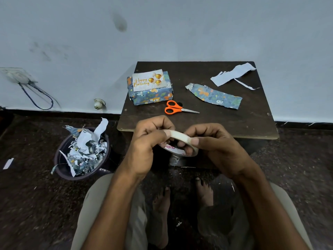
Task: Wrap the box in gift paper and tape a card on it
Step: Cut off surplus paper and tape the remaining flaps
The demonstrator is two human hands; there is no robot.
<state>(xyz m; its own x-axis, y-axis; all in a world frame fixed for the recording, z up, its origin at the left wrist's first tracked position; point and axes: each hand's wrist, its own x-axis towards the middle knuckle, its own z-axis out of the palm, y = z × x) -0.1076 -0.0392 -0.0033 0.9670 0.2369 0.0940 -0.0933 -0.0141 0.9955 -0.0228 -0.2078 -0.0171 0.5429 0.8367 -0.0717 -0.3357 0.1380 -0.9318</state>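
Hands: we hold a roll of tape [182,141] in front of the table's near edge; our left hand [149,139] grips its left side, thumb pressed on the outer band, and our right hand [212,143] clamps the right side, thumb on top and fingers through the hole.
Box: the wrapped box [151,95] sits at the far left of the dark table [234,120].
Card: a "Happy Birthday" card [148,80] lies on top of the box.
Scissors: orange-handled scissors [177,108] lie just in front of the box, blades pointing right.
Scraps: a strip of gift paper [215,96] and white offcuts [232,73] lie to the right.
Floor: a bin [61,168] stuffed with paper shreds stands left of us.
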